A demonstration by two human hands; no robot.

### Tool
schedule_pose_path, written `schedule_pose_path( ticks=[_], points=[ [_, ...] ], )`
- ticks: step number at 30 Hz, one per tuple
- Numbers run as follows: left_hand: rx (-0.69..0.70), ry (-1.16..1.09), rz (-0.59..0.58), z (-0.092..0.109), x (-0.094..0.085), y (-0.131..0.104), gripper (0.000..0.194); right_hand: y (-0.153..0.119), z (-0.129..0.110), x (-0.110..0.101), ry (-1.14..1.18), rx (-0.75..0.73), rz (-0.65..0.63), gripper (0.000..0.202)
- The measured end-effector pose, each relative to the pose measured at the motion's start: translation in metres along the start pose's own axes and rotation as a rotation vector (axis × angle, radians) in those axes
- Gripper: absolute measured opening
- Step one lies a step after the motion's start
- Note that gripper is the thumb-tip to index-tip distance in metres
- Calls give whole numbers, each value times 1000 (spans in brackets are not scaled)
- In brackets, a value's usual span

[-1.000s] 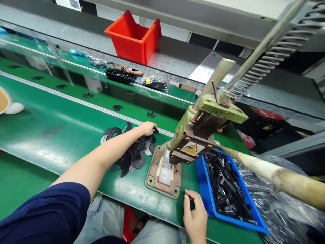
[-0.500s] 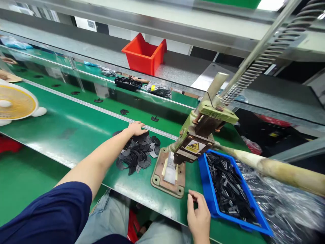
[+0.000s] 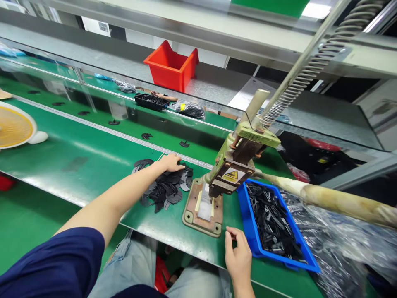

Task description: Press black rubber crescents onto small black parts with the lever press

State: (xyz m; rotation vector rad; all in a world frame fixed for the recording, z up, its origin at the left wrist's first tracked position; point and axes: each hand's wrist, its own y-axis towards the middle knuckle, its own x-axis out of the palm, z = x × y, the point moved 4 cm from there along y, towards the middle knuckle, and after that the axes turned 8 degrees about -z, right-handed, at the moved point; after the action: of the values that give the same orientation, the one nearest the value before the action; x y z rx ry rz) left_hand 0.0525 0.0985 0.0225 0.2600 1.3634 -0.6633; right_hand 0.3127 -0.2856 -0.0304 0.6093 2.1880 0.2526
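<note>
My left hand (image 3: 170, 162) rests on the back of a heap of flat, curved black plastic pieces (image 3: 166, 188), fingers stretched over it; no piece is visibly gripped. On the near side of a green hand press (image 3: 235, 165), my right hand (image 3: 238, 256) hovers by the bench edge. Its fingers are loosely curled, with a gap between thumb and forefinger and nothing seen in them. The press's base plate (image 3: 190, 229) stands between the heap and my right hand. A blue tray (image 3: 256, 244) of thin black strips (image 3: 276, 221) sits right of that hand.
Behind the heap, black pieces (image 3: 147, 135) lie spaced along a green belt (image 3: 130, 128). The press lever (image 3: 325, 196) reaches right over the tray and clear plastic bags (image 3: 335, 244). A yellow fan (image 3: 15, 126) is at the left, a red bin (image 3: 170, 68) on the shelf.
My left hand has shifted slightly to the right over the heap. My right hand keeps its curled pose near the press base. The whole view has swung a little.
</note>
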Motion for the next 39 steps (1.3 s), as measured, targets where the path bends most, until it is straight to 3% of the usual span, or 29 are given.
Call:
schedule_pose_path(
  ticks=[2, 7, 19, 22, 25, 29, 32, 36, 39],
  points=[
    [30, -13, 17, 15, 1, 10, 77, 0, -1, -1, -5, -5, 12, 27],
    [57, 6, -129, 41, 25, 18, 79, -1, -3, -2, -16, -5, 26, 28],
    [254, 23, -82, 46, 45, -46, 66, -1, 3, 0, 7, 10, 12, 30],
    [300, 1, -14, 38, 31, -44, 63, 0, 3, 1, 5, 16, 8, 30],
    [161, 0, 116, 13, 9, -28, 61, 1, 2, 1, 7, 14, 11, 32],
    [-59, 5, -21, -20, 6, -8, 70, 1, -1, 0, 4, 22, 20, 33],
    [6, -2, -98, -19, 21, -12, 70, 1, -1, 0, 5, 27, 20, 33],
    [203, -22, -55, 1, 36, -37, 67, 0, 2, 1, 13, 28, 9, 34],
    [315, -66, -5, 0, 33, -51, 65, -1, 7, 1, 2, 37, 7, 35]
  ],
)
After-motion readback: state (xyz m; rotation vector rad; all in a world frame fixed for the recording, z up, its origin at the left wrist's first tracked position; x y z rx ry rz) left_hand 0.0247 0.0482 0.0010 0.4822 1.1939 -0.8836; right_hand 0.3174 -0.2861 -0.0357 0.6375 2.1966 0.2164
